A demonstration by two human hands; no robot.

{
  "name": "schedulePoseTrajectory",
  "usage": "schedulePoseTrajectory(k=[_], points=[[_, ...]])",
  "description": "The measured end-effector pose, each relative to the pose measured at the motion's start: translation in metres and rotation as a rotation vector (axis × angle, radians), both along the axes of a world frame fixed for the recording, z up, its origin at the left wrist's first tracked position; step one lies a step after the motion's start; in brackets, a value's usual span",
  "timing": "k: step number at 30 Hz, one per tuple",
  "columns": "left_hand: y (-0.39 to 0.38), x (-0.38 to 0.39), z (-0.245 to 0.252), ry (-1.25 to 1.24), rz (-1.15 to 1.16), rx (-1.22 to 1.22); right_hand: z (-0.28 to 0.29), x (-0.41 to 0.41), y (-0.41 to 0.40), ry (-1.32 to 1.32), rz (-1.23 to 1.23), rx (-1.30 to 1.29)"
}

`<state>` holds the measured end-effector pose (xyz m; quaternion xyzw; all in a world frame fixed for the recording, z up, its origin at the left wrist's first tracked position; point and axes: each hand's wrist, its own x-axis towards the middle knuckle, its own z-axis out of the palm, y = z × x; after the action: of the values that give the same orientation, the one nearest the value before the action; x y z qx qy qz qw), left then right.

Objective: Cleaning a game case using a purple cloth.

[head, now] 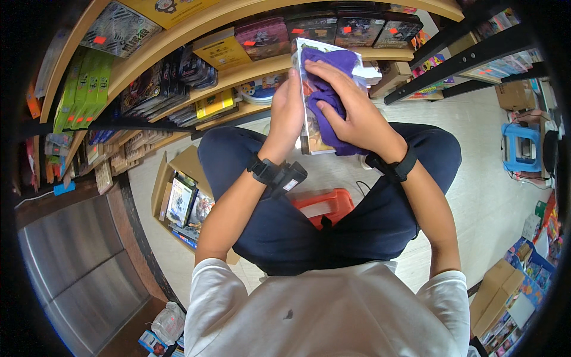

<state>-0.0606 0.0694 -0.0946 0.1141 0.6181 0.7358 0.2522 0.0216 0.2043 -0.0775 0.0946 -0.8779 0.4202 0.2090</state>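
A printed box (304,142) is held up above my knees, in front of the shelves. My left hand (285,114) grips it along its left side, thumb near the upper corner. Across its front face lies a purple cloth (330,58), pressed there under my right hand (357,109). The cloth is bunched between my thumb and fingers and hangs past the lower right corner. Most of the box's front is hidden by cloth and hand.
Wooden shelves (250,71) with boxed games curve across the front and left. An open cardboard box (161,189) of packages stands by my left knee. Beneath me is a red plastic stool (341,203); a blue stool (508,147) is at the right. Cartons (497,290) sit at lower right.
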Motion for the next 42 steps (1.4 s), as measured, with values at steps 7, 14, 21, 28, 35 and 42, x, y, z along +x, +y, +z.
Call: schedulePoseTrajectory(k=[7,14,21,28,35,42], points=[[-0.011,-0.008,-0.013,-0.164,0.017,0.055,0.0,0.002,-0.012,-0.099,0.225,-0.035],[-0.014,-0.014,0.002,-0.318,0.057,0.117,0.01,0.009,-0.013,-0.211,0.279,-0.06],[-0.012,-0.021,-0.001,-0.311,0.013,0.087,0.005,0.013,-0.002,-0.106,0.34,-0.034],[-0.009,-0.021,0.008,-0.211,0.066,0.077,0.01,0.029,-0.001,-0.169,0.387,-0.052],[-0.008,-0.025,0.008,-0.068,0.188,0.021,0.012,0.035,0.02,-0.118,0.235,-0.029],[-0.01,-0.032,0.004,-0.059,0.226,0.021,0.012,0.026,0.023,-0.017,0.165,-0.036]])
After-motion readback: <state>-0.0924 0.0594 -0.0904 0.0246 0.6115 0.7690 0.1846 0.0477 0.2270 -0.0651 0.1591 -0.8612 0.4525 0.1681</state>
